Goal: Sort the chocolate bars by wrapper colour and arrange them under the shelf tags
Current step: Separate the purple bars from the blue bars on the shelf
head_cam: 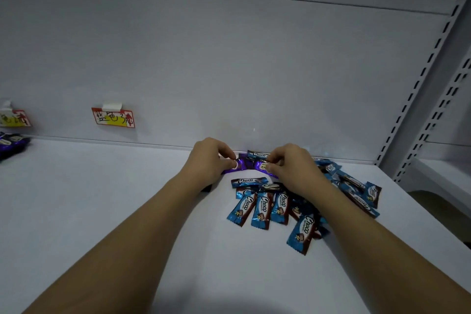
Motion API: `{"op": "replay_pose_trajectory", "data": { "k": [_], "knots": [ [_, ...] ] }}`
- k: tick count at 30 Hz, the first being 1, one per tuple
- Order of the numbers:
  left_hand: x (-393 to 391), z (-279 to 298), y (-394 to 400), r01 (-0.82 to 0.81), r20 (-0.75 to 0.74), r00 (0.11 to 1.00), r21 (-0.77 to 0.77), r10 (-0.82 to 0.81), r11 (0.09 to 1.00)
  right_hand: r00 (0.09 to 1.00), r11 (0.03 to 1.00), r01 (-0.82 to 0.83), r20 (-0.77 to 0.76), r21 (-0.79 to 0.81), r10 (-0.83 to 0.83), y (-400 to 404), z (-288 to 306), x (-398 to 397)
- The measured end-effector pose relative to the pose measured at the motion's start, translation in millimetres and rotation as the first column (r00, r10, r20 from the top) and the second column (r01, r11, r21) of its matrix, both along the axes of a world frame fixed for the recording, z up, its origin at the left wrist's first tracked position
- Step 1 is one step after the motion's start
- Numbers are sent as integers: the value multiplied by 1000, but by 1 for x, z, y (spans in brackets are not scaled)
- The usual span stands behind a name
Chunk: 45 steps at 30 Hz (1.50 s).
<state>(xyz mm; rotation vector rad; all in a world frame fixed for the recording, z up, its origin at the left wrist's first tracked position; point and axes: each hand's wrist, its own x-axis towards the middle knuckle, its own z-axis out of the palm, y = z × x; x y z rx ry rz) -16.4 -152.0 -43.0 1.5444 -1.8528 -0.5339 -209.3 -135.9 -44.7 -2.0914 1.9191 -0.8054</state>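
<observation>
1. Two hands work at the back of the shelf [102, 211]: our left hand [207, 159] pinches a purple bar [238, 164], and our right hand [288, 166] pinches another purple bar [261, 166] just beside it.
2. Blue bars [262, 208] lie heaped near our wrists, right of the blue tag [113, 118].
3. A purple pile [12, 144] sits far left under its tag [15, 118].
4. We should lift both purple bars clear without dragging blue ones along, then carry them left to that pile.
</observation>
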Motion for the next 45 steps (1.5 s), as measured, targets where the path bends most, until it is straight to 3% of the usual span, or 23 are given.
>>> {"op": "replay_pose_trajectory", "data": {
  "k": [11, 16, 26, 34, 37, 40, 45],
  "knots": [
    [0, -4, 5, 47, 92, 994, 55, -52, 997, 994, 995, -99, -55, -9, 98, 10, 1, 3],
    [0, -2, 7, 61, 116, 991, 101, -73, 993, 956, 996, -83, -280, 24, 86, 11, 6, 3],
    [2, -1, 8, 79, 68, 994, 83, -84, 993, 939, 997, -81, -335, 1, 76, 9, 5, 5],
    [6, -1, 8, 132, -59, 990, 122, -126, 984, 897, 986, -135, -435, -101, 78, 7, 4, 8],
    [9, 0, 7, 129, -188, 976, 117, -106, 985, 943, 972, -157, -318, -177, 94, 9, 7, 4],
    [12, 3, 7, 100, -361, 931, 100, -58, 990, 994, 965, -111, -5, -238, 113, 13, 12, 2],
    [12, 11, 10, 121, -525, 847, 46, -79, 992, 881, 964, -139, 416, -227, 225, 21, 21, 4]
  ]
}}
